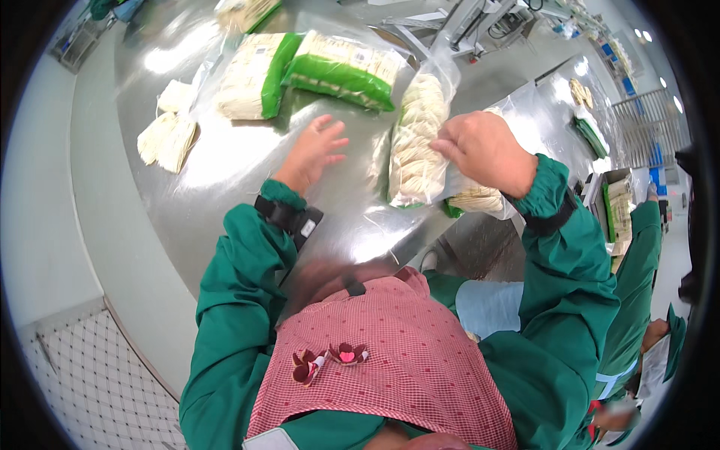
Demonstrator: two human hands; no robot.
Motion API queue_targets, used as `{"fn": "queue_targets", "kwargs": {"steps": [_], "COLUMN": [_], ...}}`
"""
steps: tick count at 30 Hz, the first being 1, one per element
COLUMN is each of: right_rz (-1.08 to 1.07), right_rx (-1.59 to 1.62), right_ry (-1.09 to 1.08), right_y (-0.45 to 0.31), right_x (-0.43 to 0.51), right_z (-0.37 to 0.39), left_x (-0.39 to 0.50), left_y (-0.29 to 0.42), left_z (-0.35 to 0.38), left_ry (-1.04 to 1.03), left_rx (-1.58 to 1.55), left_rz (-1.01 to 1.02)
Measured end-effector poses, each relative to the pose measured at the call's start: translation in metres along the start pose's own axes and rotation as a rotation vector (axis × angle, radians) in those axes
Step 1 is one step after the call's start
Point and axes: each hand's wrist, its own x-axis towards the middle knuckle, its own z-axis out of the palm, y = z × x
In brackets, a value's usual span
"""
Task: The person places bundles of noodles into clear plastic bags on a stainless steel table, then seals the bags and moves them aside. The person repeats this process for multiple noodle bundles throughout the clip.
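My left hand (316, 151) is over the metal table (332, 185), fingers apart and holding nothing. My right hand (481, 147) has its fingers closed at the right edge of a clear plastic bag of noodles (419, 138), which lies lengthwise on the table. Beyond my left hand are two noodle packages with green bands, one upright at the left (250, 79) and one lying across (344, 70). Under and behind my right hand, another bag of noodles (475, 198) is partly hidden.
Loose noodle bundles (169, 132) lie at the table's left beside clear film. Another package (244, 14) is at the far edge. Metal equipment (478, 25) stands beyond the table. At the right, a co-worker in a green sleeve (644, 236) is near a container of packages (619, 202).
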Motion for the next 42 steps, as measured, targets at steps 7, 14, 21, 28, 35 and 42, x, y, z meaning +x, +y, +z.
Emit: {"fn": "queue_targets", "kwargs": {"steps": [7,14,21,28,35,42], "right_rz": [-0.283,0.074,0.158,0.134,0.039,0.018], "right_rx": [-0.014,0.875,0.933,0.818,0.994,1.050], "right_ry": [-0.088,-0.209,0.349,0.793,0.711,0.322], "right_y": [-0.078,-0.074,-0.135,-0.112,-0.094,-0.067], "right_x": [-0.039,-0.138,-0.185,-0.158,-0.122,-0.119], "right_z": [-0.003,0.045,0.142,0.139,0.147,0.158], "left_x": [-0.083,-0.201,-0.234,-0.271,-0.290,-0.327], "left_y": [0.017,-0.016,-0.022,-0.036,-0.064,-0.057], "left_z": [-0.026,-0.094,-0.094,-0.090,-0.104,-0.098], "left_ry": [-0.042,-0.098,0.037,0.318,0.610,0.394], "left_rx": [0.189,0.373,0.537,0.615,0.330,0.811], "left_rz": [0.602,0.415,0.442,0.849,0.647,0.595]}}
